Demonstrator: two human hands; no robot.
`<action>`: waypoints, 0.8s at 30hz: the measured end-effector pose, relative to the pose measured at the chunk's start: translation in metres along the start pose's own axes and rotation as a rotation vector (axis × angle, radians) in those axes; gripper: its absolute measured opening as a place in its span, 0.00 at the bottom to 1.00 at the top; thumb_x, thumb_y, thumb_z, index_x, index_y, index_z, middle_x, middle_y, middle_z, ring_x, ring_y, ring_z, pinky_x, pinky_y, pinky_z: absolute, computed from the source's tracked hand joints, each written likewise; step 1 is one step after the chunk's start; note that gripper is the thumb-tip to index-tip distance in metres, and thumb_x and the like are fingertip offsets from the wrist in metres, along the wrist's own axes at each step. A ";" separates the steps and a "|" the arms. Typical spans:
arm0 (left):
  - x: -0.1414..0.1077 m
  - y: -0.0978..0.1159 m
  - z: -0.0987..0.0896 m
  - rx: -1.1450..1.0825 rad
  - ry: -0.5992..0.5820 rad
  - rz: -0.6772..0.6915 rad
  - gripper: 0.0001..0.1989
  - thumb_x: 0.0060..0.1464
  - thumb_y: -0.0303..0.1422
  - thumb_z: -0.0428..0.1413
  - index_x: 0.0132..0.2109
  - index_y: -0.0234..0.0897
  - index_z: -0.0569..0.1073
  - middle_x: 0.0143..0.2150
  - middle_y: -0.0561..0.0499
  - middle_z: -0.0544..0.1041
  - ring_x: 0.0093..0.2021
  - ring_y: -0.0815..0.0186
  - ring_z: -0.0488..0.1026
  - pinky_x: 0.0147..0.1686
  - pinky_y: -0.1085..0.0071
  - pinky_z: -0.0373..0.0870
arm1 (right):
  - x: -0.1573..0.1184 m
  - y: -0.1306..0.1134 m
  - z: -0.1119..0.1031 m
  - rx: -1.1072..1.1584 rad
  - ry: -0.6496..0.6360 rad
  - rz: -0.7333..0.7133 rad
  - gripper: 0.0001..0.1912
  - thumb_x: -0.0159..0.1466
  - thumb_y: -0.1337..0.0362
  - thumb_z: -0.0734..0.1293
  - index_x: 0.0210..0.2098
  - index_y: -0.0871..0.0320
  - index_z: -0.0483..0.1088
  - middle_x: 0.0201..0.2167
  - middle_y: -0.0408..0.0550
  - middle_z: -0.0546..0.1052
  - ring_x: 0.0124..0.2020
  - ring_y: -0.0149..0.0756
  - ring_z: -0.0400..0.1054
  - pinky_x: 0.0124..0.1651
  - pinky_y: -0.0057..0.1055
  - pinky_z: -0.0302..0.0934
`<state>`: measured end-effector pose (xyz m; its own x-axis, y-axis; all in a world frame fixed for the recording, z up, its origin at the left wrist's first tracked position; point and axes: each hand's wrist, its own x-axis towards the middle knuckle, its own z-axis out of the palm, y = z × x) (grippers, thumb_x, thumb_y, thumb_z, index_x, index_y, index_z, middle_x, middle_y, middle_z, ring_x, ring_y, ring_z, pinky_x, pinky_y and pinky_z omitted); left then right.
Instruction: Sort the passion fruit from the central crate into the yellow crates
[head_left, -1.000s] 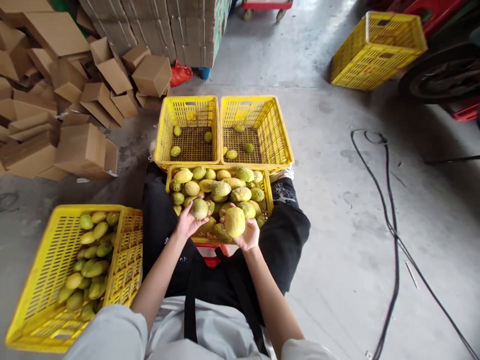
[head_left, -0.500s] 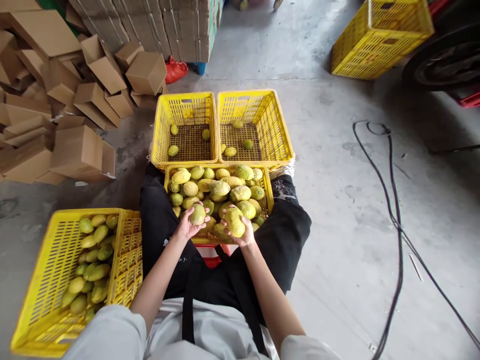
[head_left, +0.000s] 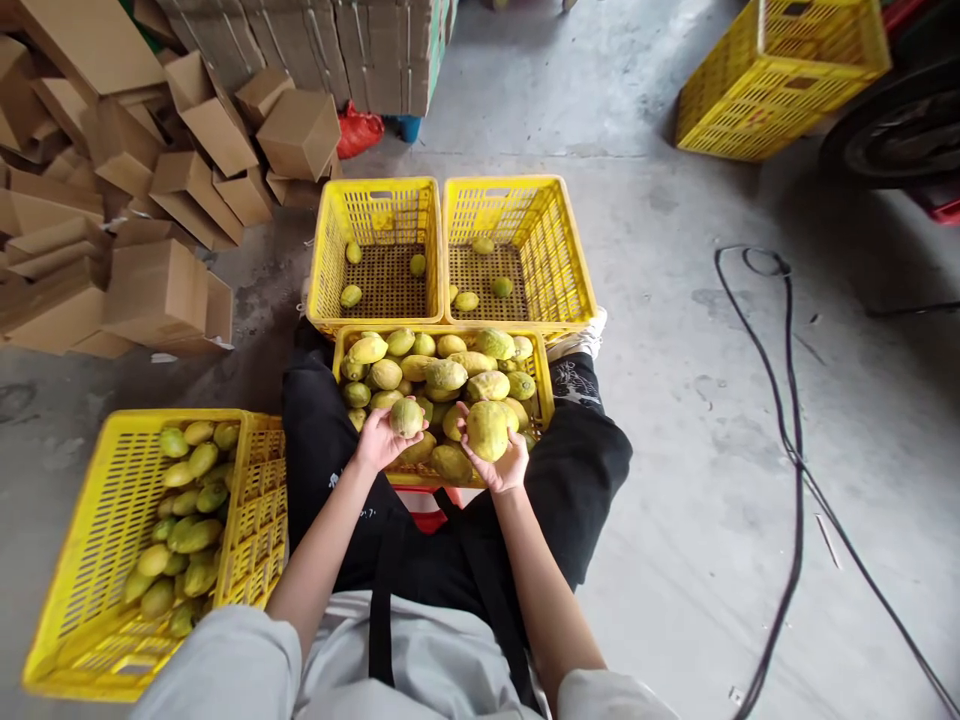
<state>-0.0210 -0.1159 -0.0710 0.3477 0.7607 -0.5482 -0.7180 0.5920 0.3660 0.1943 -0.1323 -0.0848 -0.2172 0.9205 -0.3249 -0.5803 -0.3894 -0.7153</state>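
Note:
My left hand (head_left: 379,442) is wrapped round a small greenish papaya (head_left: 406,418), its end turned up. In my right hand (head_left: 507,466) sits a larger, yellower papaya (head_left: 487,430), gripped from below and the side. Both are held over a yellow crate (head_left: 546,385) between my knees, filled with several yellow-green papayas (head_left: 446,375). Just beyond it stand two more yellow crates side by side. A few papayas lie on the floor of the left one (head_left: 321,255) and of the right one (head_left: 574,255).
At my left, a tilted yellow crate (head_left: 82,560) holds several papayas. Open cardboard boxes (head_left: 154,290) are heaped at the far left, near stacked cartons (head_left: 382,60). Another yellow crate (head_left: 780,90) stands by a wheel (head_left: 900,130) at the far right. A black cable (head_left: 796,500) lies on the floor.
Both papayas have been turned a little in my hands, the right one moving slightly right and up. The whole view has shifted slightly; the crates stay as they were.

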 end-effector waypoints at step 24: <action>0.002 -0.007 -0.001 0.038 0.003 0.059 0.18 0.52 0.41 0.51 0.47 0.36 0.71 0.46 0.42 0.75 0.46 0.55 0.73 0.36 0.64 0.70 | 0.002 0.002 0.005 -0.080 -0.024 0.054 0.29 0.64 0.45 0.49 0.51 0.56 0.66 0.41 0.56 0.74 0.44 0.47 0.71 0.36 0.43 0.67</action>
<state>-0.0157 -0.1190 -0.0760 0.3036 0.7936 -0.5273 -0.7140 0.5560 0.4255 0.1890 -0.1308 -0.0836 -0.2663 0.8980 -0.3502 -0.5029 -0.4394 -0.7443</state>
